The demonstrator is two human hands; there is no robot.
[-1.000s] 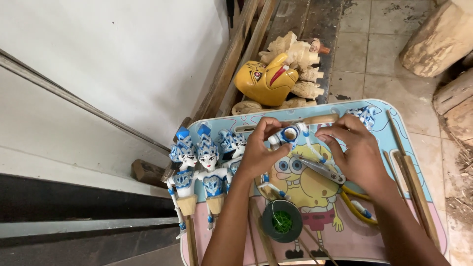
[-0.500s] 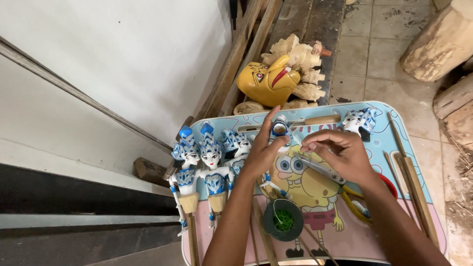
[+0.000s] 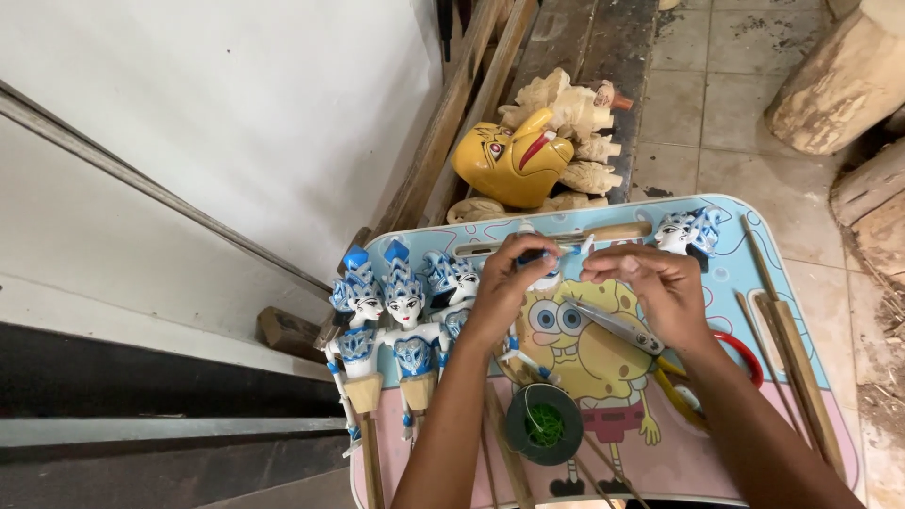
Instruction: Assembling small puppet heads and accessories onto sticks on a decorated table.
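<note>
Glossy blue-and-white painted puppet piece (image 3: 544, 269) sits pinched in the left hand (image 3: 504, 283), fingers curled, above the cartoon-printed surface (image 3: 801, 283). Right hand (image 3: 660, 287) hovers just beside it, fingertips pinched together, over metal scissors (image 3: 613, 325).

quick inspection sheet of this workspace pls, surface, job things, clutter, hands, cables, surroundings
surface: small cartoon-printed table, pale blue and pink, crowded.
job's things: small white-and-blue puppet piece held between both hands; details hidden by fingers.
clutter: row of blue-crowned puppets at the left edge, one puppet head at the far right, scissors, spool of green thread, wooden sticks.
hands: left hand and right hand both pinch at the piece.
cables: nothing seen.
surroundings: yellow mask, unpainted carved pieces, logs, tiled floor, white wall.
</note>
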